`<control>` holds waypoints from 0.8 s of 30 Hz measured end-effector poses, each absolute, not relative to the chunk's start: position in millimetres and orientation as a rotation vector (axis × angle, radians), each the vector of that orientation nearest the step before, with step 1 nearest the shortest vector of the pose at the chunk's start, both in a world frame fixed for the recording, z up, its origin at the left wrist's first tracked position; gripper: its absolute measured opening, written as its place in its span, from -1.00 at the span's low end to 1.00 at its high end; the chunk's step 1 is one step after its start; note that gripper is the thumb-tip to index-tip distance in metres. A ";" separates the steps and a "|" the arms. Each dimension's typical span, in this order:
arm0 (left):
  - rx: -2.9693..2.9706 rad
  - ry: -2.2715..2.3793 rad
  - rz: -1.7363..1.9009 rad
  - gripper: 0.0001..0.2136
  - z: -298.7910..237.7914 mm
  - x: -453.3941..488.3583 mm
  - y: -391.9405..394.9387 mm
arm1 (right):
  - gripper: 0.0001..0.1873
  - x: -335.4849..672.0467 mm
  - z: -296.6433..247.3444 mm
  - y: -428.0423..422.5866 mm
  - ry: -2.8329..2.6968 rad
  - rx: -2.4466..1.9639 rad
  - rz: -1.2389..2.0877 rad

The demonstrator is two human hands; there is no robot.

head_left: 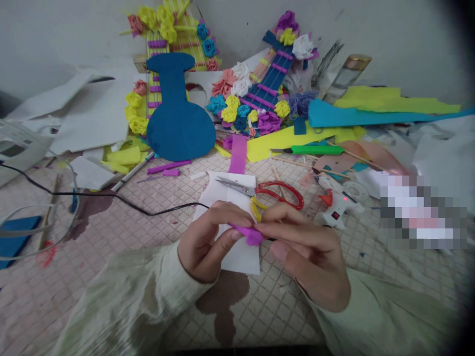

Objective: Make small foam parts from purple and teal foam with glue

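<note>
my left hand (196, 243) pinched the purple crepe paper (254, 238) above the white paper (242, 260); my right hand (319, 259) touched its bunched end, though i couldn't tell if it gripped. its long axis ran crosswise, narrow tip pointing left, bunched end right and slightly toward me. scissors (248, 190) lay across the white paper's far part.

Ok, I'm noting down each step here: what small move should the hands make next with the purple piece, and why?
Probably have the right hand gently press in the bulging end of the purple piece while the left hand steadies it: the left fingers pinch its narrow end, and the bulge sits at the right fingertips.
</note>
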State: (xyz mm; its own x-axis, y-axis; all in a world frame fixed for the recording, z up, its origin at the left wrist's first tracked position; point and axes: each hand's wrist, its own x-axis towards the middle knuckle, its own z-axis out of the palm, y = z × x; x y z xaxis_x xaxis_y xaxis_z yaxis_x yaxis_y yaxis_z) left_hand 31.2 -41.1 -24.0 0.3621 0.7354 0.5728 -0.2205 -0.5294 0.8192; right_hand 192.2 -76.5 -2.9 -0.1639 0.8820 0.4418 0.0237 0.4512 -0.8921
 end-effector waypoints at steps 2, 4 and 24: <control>1.701 0.484 1.323 -0.85 -23.7 31.5 -42.5 | -0.61 191.8 -1.4 -76.3 -1.610 -0.818 0.773; 1.692 0.520 1.324 -0.87 -23.4 31.5 -43.7 | -0.58 192.5 -0.5 -75.5 -1.714 -0.814 0.528; 1.046 0.925 0.821 -0.87 3.6 34.3 -49.6 | -0.55 199.8 -13.6 -60.0 -2.078 -0.987 -0.095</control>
